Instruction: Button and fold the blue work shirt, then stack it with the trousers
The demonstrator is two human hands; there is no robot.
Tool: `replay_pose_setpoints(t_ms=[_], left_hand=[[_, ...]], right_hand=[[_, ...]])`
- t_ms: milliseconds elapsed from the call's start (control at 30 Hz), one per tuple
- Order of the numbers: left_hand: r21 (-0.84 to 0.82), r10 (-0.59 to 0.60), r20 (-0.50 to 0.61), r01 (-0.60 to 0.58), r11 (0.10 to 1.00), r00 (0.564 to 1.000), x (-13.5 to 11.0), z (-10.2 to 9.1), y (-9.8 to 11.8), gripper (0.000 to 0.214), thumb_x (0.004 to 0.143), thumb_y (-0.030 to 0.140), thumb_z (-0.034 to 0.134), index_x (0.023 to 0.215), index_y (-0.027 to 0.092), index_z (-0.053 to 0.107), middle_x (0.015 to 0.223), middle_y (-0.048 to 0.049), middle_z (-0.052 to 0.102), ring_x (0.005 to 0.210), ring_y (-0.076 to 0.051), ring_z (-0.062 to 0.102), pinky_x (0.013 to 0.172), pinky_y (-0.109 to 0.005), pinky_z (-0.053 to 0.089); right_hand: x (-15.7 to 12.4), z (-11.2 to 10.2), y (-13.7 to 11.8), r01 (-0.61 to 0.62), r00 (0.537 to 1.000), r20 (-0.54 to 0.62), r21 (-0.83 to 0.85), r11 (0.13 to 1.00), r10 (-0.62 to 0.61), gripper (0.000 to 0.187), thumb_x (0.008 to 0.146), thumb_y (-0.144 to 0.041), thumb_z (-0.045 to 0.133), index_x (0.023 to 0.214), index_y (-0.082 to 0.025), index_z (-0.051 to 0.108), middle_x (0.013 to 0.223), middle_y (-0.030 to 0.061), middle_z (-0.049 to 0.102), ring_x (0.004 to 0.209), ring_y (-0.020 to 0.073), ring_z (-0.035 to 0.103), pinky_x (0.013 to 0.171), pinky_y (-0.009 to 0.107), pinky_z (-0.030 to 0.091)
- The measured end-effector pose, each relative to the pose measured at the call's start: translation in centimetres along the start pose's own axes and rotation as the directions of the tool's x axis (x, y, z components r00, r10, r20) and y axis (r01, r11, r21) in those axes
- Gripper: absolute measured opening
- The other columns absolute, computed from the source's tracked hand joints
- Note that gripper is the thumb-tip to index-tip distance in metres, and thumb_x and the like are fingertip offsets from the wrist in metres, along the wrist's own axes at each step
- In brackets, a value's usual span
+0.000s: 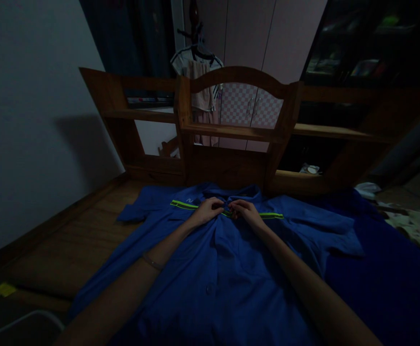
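A blue short-sleeved shirt (195, 259) lies spread out, front side up, its collar toward the headboard. A black and yellow-green stripe crosses its chest, and one button (210, 289) shows low on the front. My left hand (210, 211) pinches the shirt's front edge just below the collar, with a band on that wrist. Close beside it on the right, my right hand (242, 211) pinches the cloth on the other side of the opening. The fingertips nearly meet; whether a button sits between them is too dark to make out.
Behind the shirt stands a wooden headboard (231, 132) with shelves. Bare boards (76, 230) lie to the left, a dark blue sheet (386, 288) to the right. A white cable (32, 313) runs at lower left. Clothes (200, 86) hang on a rack behind.
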State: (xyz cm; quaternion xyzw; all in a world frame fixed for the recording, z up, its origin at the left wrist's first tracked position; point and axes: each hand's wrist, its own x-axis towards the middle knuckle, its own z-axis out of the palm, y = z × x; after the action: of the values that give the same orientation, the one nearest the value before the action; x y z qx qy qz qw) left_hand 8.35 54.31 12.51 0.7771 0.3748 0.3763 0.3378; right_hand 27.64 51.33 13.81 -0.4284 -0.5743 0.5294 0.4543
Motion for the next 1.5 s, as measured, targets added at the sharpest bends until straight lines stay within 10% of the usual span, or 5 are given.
replay_pose_setpoints(t_ms=[500,800,1100,1267,1500], left_hand=[[0.038,-0.049,-0.039,0.05,0.998,0.998,0.4,0.5,-0.2,0.026,0.071,0.028,0.068,0.093,0.014,0.066,0.09,-0.0051,0.066,0.082,-0.018,0.061,0.074,-0.028,0.048],[0.058,-0.018,-0.101,0.024,0.998,0.995,0.4,0.7,0.3,0.019,0.071,0.017,0.06,0.089,0.017,0.066,0.087,-0.0036,0.064,0.083,-0.019,0.061,0.077,-0.031,0.049],[0.523,-0.005,-0.448,0.267,0.809,0.894,-1.4,-8.3,1.3,0.051,0.082,0.024,0.052,0.132,0.024,0.04,0.144,-0.0103,0.026,0.112,-0.025,0.053,0.087,-0.033,0.046],[0.559,-0.327,-0.2,0.381,0.736,0.924,-3.1,-15.1,-1.5,0.041,0.069,0.037,0.069,0.104,0.018,0.058,0.103,-0.0093,0.062,0.099,-0.026,0.059,0.078,-0.028,0.045],[0.455,-0.354,-0.261,0.438,0.776,0.898,-2.6,-16.2,-0.8,0.011,0.078,0.03,0.056,0.076,0.019,0.055,0.068,-0.0021,0.064,0.071,-0.019,0.063,0.065,-0.024,0.043]], right_hand=[[0.2,-0.2,0.6,0.09,0.996,0.003,-0.097,0.991,-0.09,0.033,0.076,-0.045,0.058,0.086,-0.015,0.063,0.066,0.0011,0.06,0.052,0.0119,0.055,0.052,0.024,0.045],[-1.4,0.2,-0.7,0.156,0.979,-0.039,-0.479,0.864,-0.198,0.028,0.085,-0.037,0.042,0.094,-0.016,0.058,0.076,0.0032,0.064,0.064,0.0154,0.061,0.06,0.028,0.05],[-8.8,-12.8,-8.4,-0.19,0.947,-0.252,-0.939,0.286,-0.198,0.058,0.078,-0.021,0.054,0.134,-0.017,0.04,0.137,0.0173,0.04,0.114,0.0273,0.051,0.093,0.036,0.039],[-12.3,-18.5,-8.4,-0.375,0.922,-0.383,-0.92,0.109,-0.062,0.04,0.075,-0.025,0.062,0.113,-0.013,0.059,0.11,0.0183,0.062,0.099,0.0272,0.061,0.078,0.031,0.045],[-11.6,-20.1,-9.8,-0.403,0.906,-0.408,-0.913,0.071,-0.111,0.026,0.077,-0.018,0.054,0.1,-0.019,0.065,0.098,0.0105,0.067,0.087,0.0219,0.064,0.068,0.025,0.042]])
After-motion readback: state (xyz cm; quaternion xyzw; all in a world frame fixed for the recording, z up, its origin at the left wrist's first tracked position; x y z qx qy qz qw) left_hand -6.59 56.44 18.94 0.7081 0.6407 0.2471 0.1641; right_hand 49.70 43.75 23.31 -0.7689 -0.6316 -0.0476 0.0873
